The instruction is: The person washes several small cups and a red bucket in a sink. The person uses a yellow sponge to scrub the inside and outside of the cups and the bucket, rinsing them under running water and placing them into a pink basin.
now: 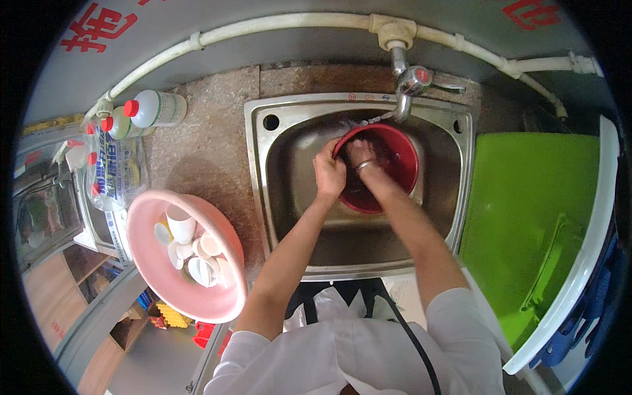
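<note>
A red basin [407, 155] sits tilted in the steel sink [309, 268], under the chrome tap [403, 105]. Water runs from the spout towards the basin's far rim. My left hand [330, 170] is closed on the basin's left rim, fingers over the edge. Inside the basin, my right hand [361, 153] lies near the inner left wall, with a bracelet [364, 165] at its wrist. Its fingers are too indistinct to show whether they hold anything.
To the left, a pink tub [148, 247] holds several white cups and pieces. Behind it stand bottles with red caps [153, 108]. On the right is a green board or lid [520, 191] with a white rim. A pale pipe [289, 22] runs along the wall.
</note>
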